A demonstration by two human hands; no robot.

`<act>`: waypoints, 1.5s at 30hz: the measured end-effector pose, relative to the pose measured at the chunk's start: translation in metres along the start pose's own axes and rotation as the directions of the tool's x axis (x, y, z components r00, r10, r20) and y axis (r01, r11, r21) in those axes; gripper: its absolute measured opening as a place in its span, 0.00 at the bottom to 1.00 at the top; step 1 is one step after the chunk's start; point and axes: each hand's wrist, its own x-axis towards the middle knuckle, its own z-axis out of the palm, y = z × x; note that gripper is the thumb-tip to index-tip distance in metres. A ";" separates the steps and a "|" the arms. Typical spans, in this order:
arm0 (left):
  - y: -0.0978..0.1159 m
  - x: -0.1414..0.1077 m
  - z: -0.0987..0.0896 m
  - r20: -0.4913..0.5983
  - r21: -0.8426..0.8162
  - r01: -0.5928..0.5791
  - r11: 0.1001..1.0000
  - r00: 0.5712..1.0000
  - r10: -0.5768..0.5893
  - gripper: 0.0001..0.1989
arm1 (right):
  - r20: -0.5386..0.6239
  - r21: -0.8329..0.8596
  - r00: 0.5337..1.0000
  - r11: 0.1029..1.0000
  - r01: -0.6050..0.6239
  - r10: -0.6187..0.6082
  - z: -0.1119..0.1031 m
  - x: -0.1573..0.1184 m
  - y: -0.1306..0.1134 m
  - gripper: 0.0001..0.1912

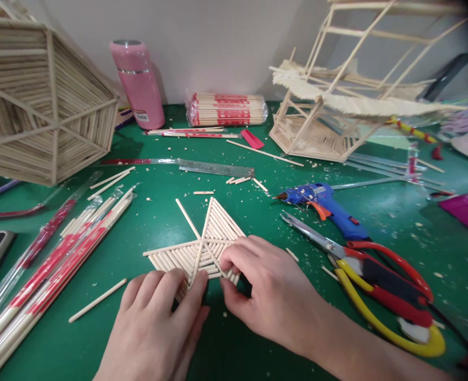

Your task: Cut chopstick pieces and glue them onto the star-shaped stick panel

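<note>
A small panel of wooden sticks lies on the green table, with crossing spokes and rows of short sticks filling some of its wedges. My left hand grips its near left edge, thumb and fingers closed around the end of a spoke. At the near right edge, my right hand pinches the panel between thumb and bent fingers. The fingers cover part of the near rim. Left of my left hand lies a loose stick. Short cut pieces are scattered beyond the panel.
Right of my hands lie a blue glue gun, scissors and red-handled pliers. Wrapped chopsticks lie left. At the back stand a pink bottle, a chopstick bundle, a stick frame and a large stick panel.
</note>
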 end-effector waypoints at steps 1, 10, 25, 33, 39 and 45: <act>0.000 0.000 0.000 0.006 0.002 0.000 1.000 1.000 0.000 0.17 | -0.002 0.001 1.000 1.000 -0.001 0.001 0.000 0.000 0.000 0.05; 0.000 0.001 0.001 0.014 0.013 0.003 1.000 1.000 -0.004 0.17 | 0.001 0.008 1.000 1.000 0.007 -0.007 0.001 0.000 0.001 0.06; 0.002 -0.002 -0.001 -0.114 -0.316 0.124 0.941 0.979 -0.167 0.15 | 0.022 0.250 0.999 0.967 -0.044 0.040 -0.012 0.002 0.003 0.06; 0.003 -0.001 0.000 -0.077 -0.324 0.153 0.933 0.979 -0.187 0.15 | -0.058 0.259 0.996 0.965 -0.049 0.066 -0.008 0.004 0.009 0.07; 0.004 0.014 -0.001 0.100 -0.109 0.156 0.982 0.984 -0.145 0.16 | -0.032 0.251 0.999 0.968 -0.005 0.014 -0.006 0.001 0.008 0.08; 0.005 0.017 0.000 0.112 0.012 0.118 0.993 0.987 -0.118 0.16 | -0.018 0.197 0.999 0.980 0.034 -0.031 -0.007 0.003 0.006 0.08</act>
